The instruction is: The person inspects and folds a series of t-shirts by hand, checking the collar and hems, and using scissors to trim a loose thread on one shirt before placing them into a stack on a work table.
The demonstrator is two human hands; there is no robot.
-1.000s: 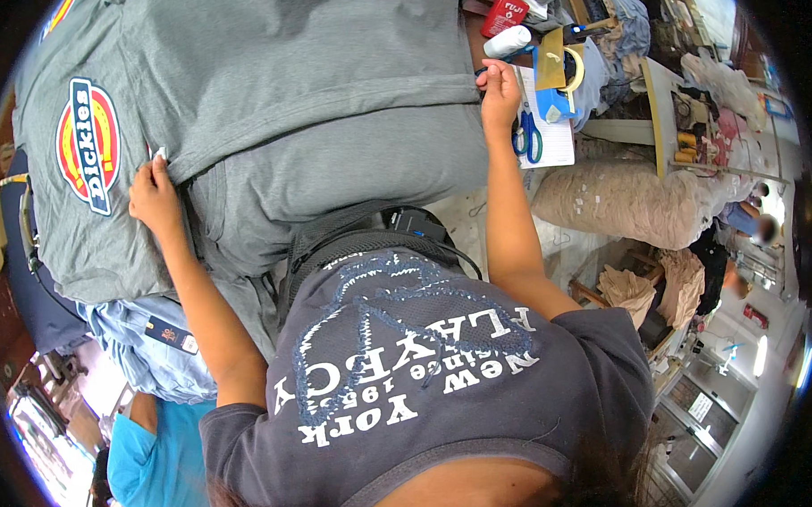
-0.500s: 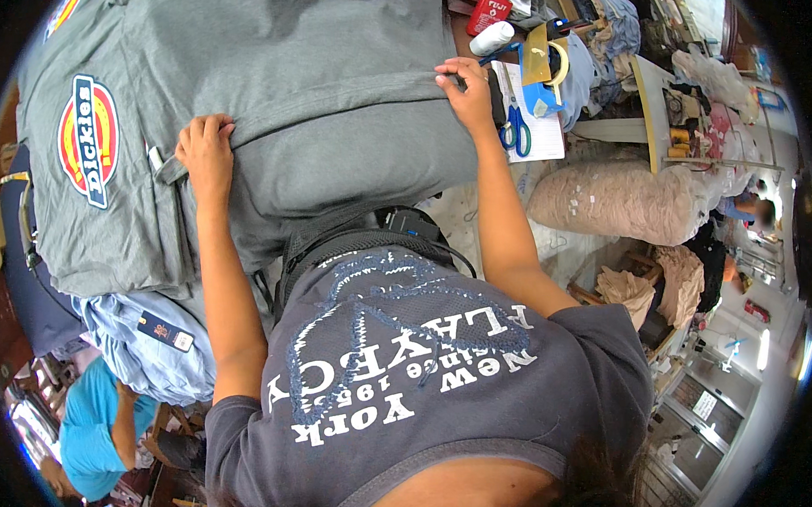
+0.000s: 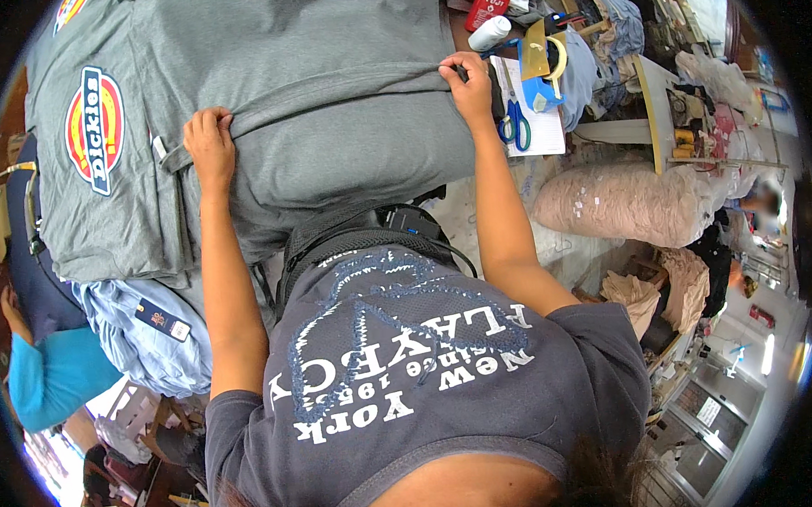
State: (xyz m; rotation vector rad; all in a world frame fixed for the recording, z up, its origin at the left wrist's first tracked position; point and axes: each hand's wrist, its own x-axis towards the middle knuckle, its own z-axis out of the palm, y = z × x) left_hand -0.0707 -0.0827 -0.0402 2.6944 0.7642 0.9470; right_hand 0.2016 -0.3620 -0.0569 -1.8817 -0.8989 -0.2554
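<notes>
Spread over the work surface before me is a grey garment [image 3: 331,153], a stack or thick pile of grey cloth beneath it. A folded hem strip [image 3: 346,79] crosses it from side to side. My left hand [image 3: 210,151] has its fingers curled over the strip's left end, close to a small white label [image 3: 159,147]. At the right end my right hand [image 3: 469,92] pinches the same strip between thumb and fingers. To the left, the cloth bears a large red, yellow and blue badge print [image 3: 95,130].
Beyond my right hand lie blue-handled scissors [image 3: 514,129] on a paper pad [image 3: 551,138], a tape dispenser [image 3: 539,90], a white bottle [image 3: 489,33] and a red box [image 3: 486,9]. A light blue garment [image 3: 127,326] hangs near my left forearm. A co-worker's blue sleeve [image 3: 57,377] is at lower left.
The hem strip now stands out more, raised and taut between my hands. My right fingers have closed tighter. At lower left the co-worker has shifted, an arm now reaching toward the dark cloth.
</notes>
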